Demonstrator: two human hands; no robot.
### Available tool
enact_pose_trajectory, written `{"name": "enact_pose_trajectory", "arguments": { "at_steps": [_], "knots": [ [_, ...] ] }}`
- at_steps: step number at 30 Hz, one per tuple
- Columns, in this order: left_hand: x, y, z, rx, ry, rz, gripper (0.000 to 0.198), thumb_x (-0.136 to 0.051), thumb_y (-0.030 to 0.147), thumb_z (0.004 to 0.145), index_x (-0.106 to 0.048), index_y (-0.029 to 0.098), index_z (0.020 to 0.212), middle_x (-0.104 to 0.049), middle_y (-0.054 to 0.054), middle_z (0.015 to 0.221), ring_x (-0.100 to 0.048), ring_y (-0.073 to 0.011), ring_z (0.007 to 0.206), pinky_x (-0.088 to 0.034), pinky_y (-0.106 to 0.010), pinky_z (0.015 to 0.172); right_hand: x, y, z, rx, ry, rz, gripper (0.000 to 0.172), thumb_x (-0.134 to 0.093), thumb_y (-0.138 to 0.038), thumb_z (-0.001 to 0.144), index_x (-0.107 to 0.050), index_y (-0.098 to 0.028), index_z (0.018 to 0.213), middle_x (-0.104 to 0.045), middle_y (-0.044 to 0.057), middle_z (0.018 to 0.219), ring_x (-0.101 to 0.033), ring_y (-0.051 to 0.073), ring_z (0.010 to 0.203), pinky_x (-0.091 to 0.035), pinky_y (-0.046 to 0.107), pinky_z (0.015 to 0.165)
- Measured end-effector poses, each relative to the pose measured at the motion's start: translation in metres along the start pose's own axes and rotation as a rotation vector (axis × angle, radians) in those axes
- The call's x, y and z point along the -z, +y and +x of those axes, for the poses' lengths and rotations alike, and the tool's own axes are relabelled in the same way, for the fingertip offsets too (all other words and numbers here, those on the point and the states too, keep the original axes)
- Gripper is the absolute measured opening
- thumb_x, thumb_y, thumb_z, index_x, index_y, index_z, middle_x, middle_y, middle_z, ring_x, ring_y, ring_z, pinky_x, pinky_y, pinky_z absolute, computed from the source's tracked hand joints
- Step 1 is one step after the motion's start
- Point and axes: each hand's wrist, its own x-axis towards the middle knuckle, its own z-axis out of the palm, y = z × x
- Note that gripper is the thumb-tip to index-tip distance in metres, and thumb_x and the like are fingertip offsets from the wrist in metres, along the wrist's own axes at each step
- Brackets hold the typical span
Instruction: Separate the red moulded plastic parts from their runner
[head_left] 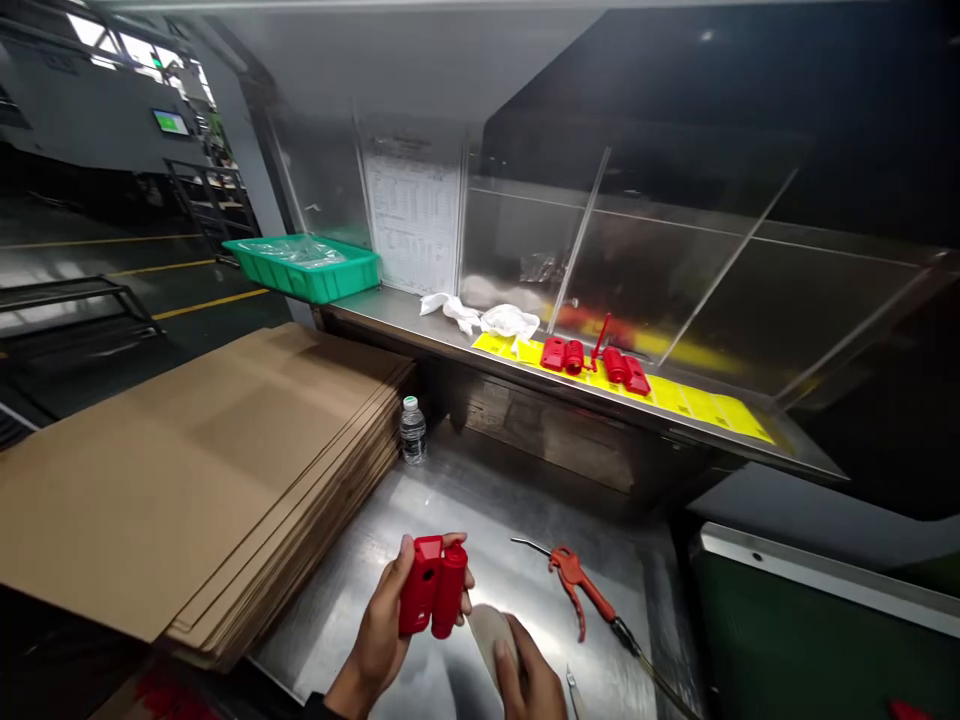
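My left hand is wrapped round a red plastic part with a flat block side and a cylinder side, held upright above the metal table. Just to the right, my right hand grips a pale, flat, rounded object whose material I cannot make out. Its edge is close to the fingertips of my left hand. An orange air blow gun with a hose lies on the table right of my hands. Near my right hand lies a small metal tool, partly cut off by the frame.
Stacked cardboard sheets fill the left. A water bottle stands beside them. The shelf holds a green tray, white cloths and red parts on a yellow strip. A green surface is at right.
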Motion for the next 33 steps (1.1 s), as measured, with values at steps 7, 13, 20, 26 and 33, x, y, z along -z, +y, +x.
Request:
{"name": "enact_pose_trajectory", "arguments": {
  "at_steps": [7, 13, 20, 26, 33],
  "knots": [
    [0.047, -0.046, 0.024, 0.226, 0.077, -0.064, 0.057, -0.051, 0.055, 0.093, -0.057, 0.014, 0.132, -0.075, -0.013, 0.096, -0.072, -0.0302, 0.080, -0.054, -0.038, 0.062, -0.019, 0.102, 0.072, -0.194, -0.096, -0.270, 0.052, -0.047, -0.027, 0.093, -0.044, -0.012, 0.143, -0.062, 0.021, 0.127, -0.062, 0.031, 0.119, -0.050, 0.040, 0.098],
    [0.050, -0.088, 0.057, 0.279, 0.116, -0.048, 0.058, -0.057, 0.053, 0.090, -0.054, 0.012, 0.131, -0.074, -0.011, 0.091, -0.070, -0.0259, 0.076, -0.053, -0.036, 0.068, 0.026, 0.167, 0.103, -0.323, -0.130, -0.449, 0.049, -0.075, -0.025, 0.073, -0.058, -0.010, 0.116, -0.063, 0.017, 0.119, -0.061, 0.033, 0.113, -0.047, 0.049, 0.096],
    [0.034, -0.100, 0.092, 0.275, 0.174, -0.004, 0.061, -0.059, 0.052, 0.088, -0.052, 0.016, 0.137, -0.074, -0.011, 0.089, -0.071, -0.0274, 0.075, -0.053, -0.035, 0.061, 0.051, 0.152, 0.076, -0.038, -0.166, -0.344, 0.045, -0.047, -0.029, 0.090, -0.042, -0.014, 0.132, -0.074, 0.009, 0.099, -0.073, 0.028, 0.085, -0.053, 0.035, 0.070],
    [0.019, -0.085, 0.089, 0.210, 0.144, -0.057, 0.062, -0.063, 0.048, 0.088, -0.050, 0.019, 0.141, -0.075, -0.014, 0.104, -0.073, -0.0314, 0.090, -0.057, -0.042, 0.075, 0.043, 0.152, 0.053, 0.041, -0.122, -0.342, 0.070, -0.048, -0.015, 0.075, -0.033, -0.013, 0.144, -0.061, 0.014, 0.138, -0.073, 0.027, 0.098, -0.057, 0.035, 0.080],
    [0.039, -0.061, 0.087, -0.072, 0.295, -0.104, 0.059, -0.063, 0.050, 0.087, -0.050, 0.028, 0.141, -0.070, -0.011, 0.117, -0.066, -0.0314, 0.116, -0.055, -0.041, 0.088, 0.014, 0.157, 0.046, 0.058, -0.023, -0.269, 0.073, -0.044, -0.019, 0.074, -0.032, -0.021, 0.145, -0.068, 0.008, 0.128, -0.074, 0.022, 0.081, -0.056, 0.030, 0.064]
  ]
}}
